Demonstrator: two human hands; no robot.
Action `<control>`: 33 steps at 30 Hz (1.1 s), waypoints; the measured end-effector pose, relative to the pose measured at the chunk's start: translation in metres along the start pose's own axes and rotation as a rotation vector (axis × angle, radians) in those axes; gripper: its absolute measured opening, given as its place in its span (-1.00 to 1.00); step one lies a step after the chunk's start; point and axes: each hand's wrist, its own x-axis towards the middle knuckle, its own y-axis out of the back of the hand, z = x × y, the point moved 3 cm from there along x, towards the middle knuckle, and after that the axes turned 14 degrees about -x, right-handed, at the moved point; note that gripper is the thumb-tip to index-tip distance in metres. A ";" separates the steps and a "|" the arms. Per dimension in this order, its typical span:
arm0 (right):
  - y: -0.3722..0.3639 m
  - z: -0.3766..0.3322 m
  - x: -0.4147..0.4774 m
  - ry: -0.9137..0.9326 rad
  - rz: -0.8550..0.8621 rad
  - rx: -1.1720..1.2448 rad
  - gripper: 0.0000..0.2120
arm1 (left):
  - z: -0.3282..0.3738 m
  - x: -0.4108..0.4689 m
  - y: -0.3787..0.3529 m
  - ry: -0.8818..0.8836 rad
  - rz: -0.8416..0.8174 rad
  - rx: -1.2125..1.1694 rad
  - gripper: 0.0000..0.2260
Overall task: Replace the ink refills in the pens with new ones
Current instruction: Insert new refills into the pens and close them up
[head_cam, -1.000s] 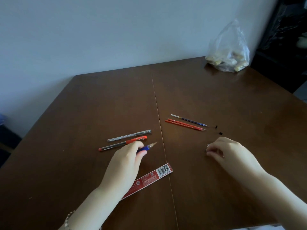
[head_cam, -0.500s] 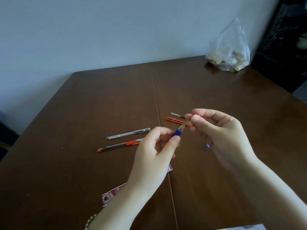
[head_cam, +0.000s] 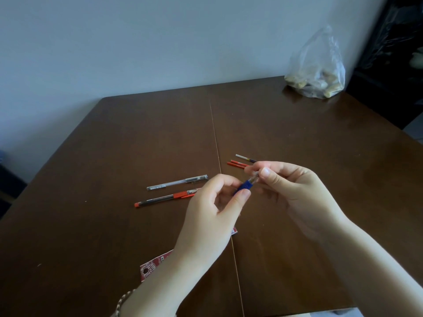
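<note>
A blue pen (head_cam: 246, 185) is held above the table between both hands. My left hand (head_cam: 212, 216) pinches its blue grip, and most of the barrel is hidden behind that hand. My right hand (head_cam: 295, 191) pinches the pen's tip end between thumb and fingers. A red pen (head_cam: 164, 197) and a clear pen (head_cam: 177, 182) lie side by side on the table to the left. Two red refills (head_cam: 237, 164) and a dark refill (head_cam: 246, 158) lie just behind my right hand, partly hidden by it.
A red refill package (head_cam: 152, 267) lies on the brown table (head_cam: 114, 145) under my left forearm. A clear plastic bag (head_cam: 317, 72) with pale lumps sits at the far right corner by the wall. A dark cabinet stands at the right.
My left hand picked the blue pen up from the table. My right hand rose from the table and took hold of its tip end; both now hold it slightly closer together.
</note>
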 end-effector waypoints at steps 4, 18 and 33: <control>-0.004 0.000 0.000 -0.008 0.019 -0.042 -0.85 | 0.002 -0.001 0.000 -0.049 0.013 0.047 -0.88; -0.014 0.020 0.000 -0.123 -0.058 0.257 -0.76 | 0.000 0.000 0.002 -0.151 0.045 0.151 -0.91; -0.021 0.031 0.001 -0.102 -0.064 0.333 -0.49 | -0.006 0.006 0.003 -0.159 0.030 0.186 -0.92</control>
